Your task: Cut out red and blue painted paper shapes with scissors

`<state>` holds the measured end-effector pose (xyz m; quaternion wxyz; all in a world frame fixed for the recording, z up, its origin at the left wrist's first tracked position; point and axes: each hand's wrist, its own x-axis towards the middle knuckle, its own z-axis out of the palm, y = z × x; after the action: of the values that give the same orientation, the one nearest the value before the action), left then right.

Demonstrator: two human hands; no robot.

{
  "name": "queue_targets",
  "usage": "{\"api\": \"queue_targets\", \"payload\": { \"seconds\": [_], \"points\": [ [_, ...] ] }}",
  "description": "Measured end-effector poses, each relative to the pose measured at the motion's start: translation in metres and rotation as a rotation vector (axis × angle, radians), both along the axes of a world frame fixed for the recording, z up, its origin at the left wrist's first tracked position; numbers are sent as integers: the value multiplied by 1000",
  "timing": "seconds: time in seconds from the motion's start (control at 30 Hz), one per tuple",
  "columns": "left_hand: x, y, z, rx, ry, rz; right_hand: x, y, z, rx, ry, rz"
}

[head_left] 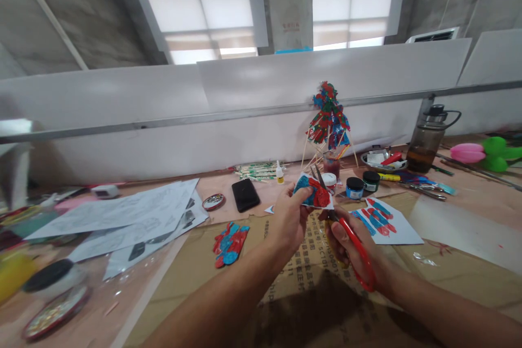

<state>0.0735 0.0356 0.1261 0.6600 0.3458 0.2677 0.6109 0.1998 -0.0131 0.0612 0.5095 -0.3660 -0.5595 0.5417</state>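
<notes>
My left hand pinches a small piece of white paper painted blue and red, raised above the cardboard. In my right hand are scissors with red handles, their dark blades slightly apart at the right side of the painted paper. Whether the blades are biting into the paper I cannot tell. A cut-out piece painted red and blue lies on the cardboard to the left. Right of my hands rests a white sheet with red and blue strokes.
Flattened cardboard covers the table's front. Behind it stand paint jars, a glue bottle, a black phone and a painted figure on sticks. Printed sheets lie left; a drink bottle stands right.
</notes>
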Motion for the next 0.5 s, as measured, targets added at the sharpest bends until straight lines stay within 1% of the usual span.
{"api": "queue_targets", "payload": {
  "seconds": [0.17, 0.37, 0.5],
  "points": [
    [0, -1, 1, -5, -3, 3, -1, 1, -1, -9, 6, -16],
    [-1, 1, 0, -2, -2, 14, -1, -2, 3, -8, -6, -11],
    [-1, 2, -1, -8, -4, 24, -1, -1, 3, -3, -23, -44]
  ]
}}
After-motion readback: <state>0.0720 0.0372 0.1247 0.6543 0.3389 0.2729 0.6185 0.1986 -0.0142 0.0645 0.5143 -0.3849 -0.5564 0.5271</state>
